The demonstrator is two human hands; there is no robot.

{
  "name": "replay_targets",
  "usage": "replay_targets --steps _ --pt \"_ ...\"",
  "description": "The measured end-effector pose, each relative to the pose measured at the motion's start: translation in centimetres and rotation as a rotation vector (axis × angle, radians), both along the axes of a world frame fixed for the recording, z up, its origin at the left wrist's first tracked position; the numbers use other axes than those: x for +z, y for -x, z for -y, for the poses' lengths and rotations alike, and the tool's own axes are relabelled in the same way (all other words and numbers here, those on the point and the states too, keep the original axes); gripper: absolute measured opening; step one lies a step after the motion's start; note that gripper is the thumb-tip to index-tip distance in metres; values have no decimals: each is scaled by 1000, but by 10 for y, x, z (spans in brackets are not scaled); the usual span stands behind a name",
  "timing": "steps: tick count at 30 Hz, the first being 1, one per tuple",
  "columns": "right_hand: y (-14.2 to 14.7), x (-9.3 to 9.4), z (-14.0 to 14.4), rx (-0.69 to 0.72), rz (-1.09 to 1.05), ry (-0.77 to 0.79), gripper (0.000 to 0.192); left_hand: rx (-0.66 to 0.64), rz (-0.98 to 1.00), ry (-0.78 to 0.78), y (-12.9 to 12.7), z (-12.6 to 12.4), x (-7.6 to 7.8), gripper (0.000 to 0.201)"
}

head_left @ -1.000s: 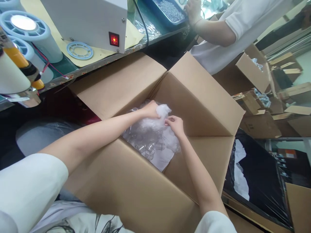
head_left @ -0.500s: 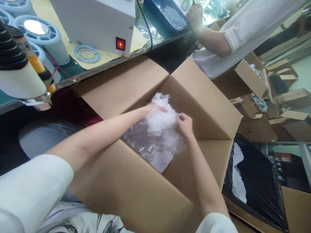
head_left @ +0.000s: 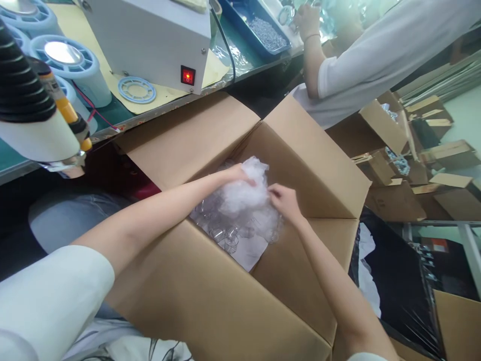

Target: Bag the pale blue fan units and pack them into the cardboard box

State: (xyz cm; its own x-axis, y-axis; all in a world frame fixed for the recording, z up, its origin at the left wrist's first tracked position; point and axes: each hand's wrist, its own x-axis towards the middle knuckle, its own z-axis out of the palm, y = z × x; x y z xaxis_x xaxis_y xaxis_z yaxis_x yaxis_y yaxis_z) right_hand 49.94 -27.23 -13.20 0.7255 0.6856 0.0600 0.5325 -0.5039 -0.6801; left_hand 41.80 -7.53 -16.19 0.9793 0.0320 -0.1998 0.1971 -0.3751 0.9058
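Both my hands are inside a large open cardboard box (head_left: 180, 286). A crumpled bundle of translucent white plastic bags (head_left: 244, 193) is between them. My left hand (head_left: 239, 174) grips the bundle from its left side, the fingers partly sunk in the plastic. On the right, my right hand (head_left: 282, 199) pinches the bundle's edge between thumb and fingers. Beneath lie several clear, round plastic pieces (head_left: 229, 240) and a white sheet (head_left: 251, 253) at the bottom of the box.
A workbench along the far side holds a grey machine (head_left: 150, 45) with a lit red switch, light-blue plastic spools (head_left: 71, 65), a flat ring (head_left: 137, 89) and a blue tray (head_left: 259, 30). A co-worker's arm (head_left: 313, 55) reaches over it. Open cartons (head_left: 398, 195) stand at right.
My hands and the plastic bundle have shifted slightly lower in the box. My right hand has moved left, closer to the bundle's edge. The co-worker's forearm has swung more upright.
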Motion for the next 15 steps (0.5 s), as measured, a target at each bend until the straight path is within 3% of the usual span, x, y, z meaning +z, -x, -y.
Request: replay_targets --steps 5,10,15 --pt "9 5 -13 30 -60 -33 6 -64 17 -67 4 6 6 21" --pt "16 9 -27 2 -110 -166 13 -63 92 94 7 2 18 40" --pt "24 4 -48 9 -223 -299 25 -16 113 247 10 0 25 27"
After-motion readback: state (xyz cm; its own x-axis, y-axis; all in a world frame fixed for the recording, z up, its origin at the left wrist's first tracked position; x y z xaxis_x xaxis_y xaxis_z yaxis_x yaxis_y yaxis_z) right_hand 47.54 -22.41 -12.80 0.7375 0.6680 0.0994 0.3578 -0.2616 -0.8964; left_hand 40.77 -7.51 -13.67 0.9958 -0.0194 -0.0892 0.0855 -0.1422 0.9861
